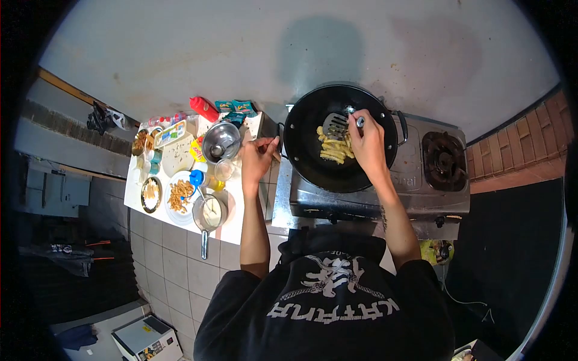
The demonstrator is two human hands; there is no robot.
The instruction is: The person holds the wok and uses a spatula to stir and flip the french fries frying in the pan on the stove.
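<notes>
A large black wok (307,162) sits on the left burner of the stove, with yellow, strip-shaped pieces of food (335,150) lying near its middle. My right hand (368,141) is over the wok, closed around the handle of a slotted spatula (335,125). The spatula's head rests by the upper end of the food. At the wok's left side, my left hand (259,157) has its fingers closed at the wok's side handle, which they mostly hide. Just left of that hand stands a metal bowl (221,142).
The stove's right burner (444,161) is uncovered. On the white table stand a saucepan (210,212) with pale batter, a plate of browned pieces (181,196), a cup of yellow liquid (217,183), a red squeeze bottle (204,109) and green sachets (244,108).
</notes>
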